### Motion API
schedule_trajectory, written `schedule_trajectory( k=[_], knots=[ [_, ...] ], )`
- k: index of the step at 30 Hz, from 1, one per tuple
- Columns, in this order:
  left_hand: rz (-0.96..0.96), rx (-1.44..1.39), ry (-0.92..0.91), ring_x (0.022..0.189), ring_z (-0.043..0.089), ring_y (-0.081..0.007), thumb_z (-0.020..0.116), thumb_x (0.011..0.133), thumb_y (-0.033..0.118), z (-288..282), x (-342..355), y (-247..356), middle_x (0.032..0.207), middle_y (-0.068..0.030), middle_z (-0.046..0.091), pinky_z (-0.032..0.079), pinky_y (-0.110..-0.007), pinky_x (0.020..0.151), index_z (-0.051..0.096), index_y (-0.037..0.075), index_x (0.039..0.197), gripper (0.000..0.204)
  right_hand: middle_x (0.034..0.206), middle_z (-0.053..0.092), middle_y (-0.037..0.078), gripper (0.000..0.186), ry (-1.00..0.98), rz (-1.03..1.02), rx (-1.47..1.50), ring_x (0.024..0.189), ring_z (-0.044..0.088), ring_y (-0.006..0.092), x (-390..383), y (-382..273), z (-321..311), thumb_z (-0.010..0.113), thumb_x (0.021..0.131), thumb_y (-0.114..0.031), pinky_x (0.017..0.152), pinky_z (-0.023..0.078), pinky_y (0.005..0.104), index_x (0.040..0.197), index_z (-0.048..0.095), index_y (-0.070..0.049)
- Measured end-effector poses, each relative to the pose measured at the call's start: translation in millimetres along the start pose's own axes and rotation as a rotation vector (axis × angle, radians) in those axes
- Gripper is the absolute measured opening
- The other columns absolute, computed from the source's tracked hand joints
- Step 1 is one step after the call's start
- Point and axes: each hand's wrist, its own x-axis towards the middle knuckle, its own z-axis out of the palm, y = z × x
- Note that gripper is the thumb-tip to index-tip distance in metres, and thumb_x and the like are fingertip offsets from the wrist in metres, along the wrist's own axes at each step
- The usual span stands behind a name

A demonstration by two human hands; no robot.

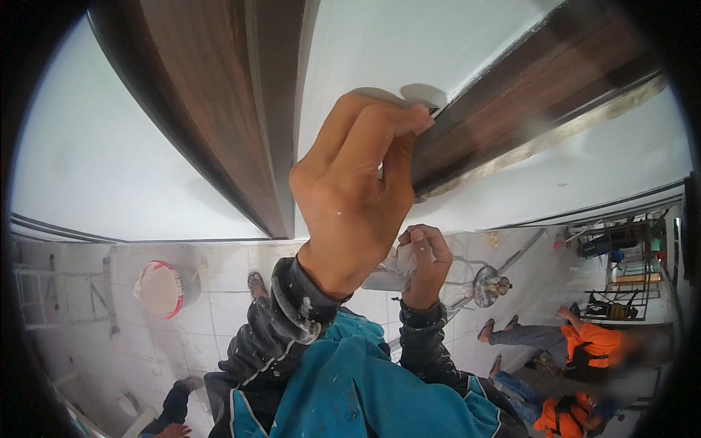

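My left hand (pixel 358 160) is raised against the white wall (pixel 358 51). Its fingers are bent and pinched together at the edge of a dark brown wooden frame (pixel 540 87) on the right; what they hold, if anything, is hidden. A small dark spot shows at the fingertips. Lower and nearer my body, my right hand (pixel 427 266) is closed on a pale grey-white object (pixel 394 271), partly covered by the fingers and my left wrist; its kind is unclear. Another dark brown wooden frame (pixel 204 95) runs down the wall left of my left hand. Both dark sleeves carry white specks.
A bucket (pixel 162 290) with a red rim and pale contents stands on the tiled floor (pixel 226 303) at left. Right of my right hand is a metal stand with a round part (pixel 491 286). Two people in orange tops (pixel 593 344) are at lower right; another person's arm (pixel 171 431) shows at lower left.
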Motion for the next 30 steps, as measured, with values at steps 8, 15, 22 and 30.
schedule_trajectory(
  k=[8,15,22,30],
  knots=[
    [0.058,0.134,-0.071,0.063,0.059,-0.0159,0.070,0.075,-0.010,-3,0,8,0.086,-0.0042,0.064,0.042,-0.026,0.050,0.068,0.007,0.090,0.022,0.084,0.067,0.005,0.017,-0.027,0.009,0.040,0.080,0.059,0.0112,5,7,7,0.064,0.094,-0.015,0.075,0.047,0.0259,0.097,0.067,0.001],
    [0.145,0.149,-0.072,0.069,0.064,-0.0270,0.068,0.069,-0.010,-4,-1,5,0.088,-0.0077,0.059,0.052,-0.035,0.059,0.065,0.006,0.091,0.028,0.084,0.068,0.005,0.015,-0.044,0.000,0.032,0.080,0.060,0.0112,10,6,15,0.065,0.094,-0.014,0.075,0.047,0.0265,0.097,0.067,0.001],
    [0.067,0.193,-0.160,0.077,0.070,-0.0168,0.069,0.079,-0.014,-12,5,14,0.086,-0.0070,0.066,0.057,-0.023,0.055,0.068,0.004,0.088,0.020,0.084,0.068,0.005,0.015,-0.037,-0.006,0.038,0.080,0.060,0.0114,19,8,12,0.064,0.093,-0.014,0.076,0.047,0.0266,0.095,0.067,0.000],
    [0.129,0.184,-0.149,0.076,0.070,-0.0174,0.071,0.079,-0.012,-13,7,10,0.084,-0.0066,0.066,0.054,-0.023,0.051,0.068,0.004,0.087,0.018,0.083,0.068,0.006,0.015,-0.029,-0.013,0.064,0.079,0.059,0.0111,24,11,12,0.064,0.094,-0.014,0.076,0.046,0.0260,0.094,0.067,0.001]
  ],
)
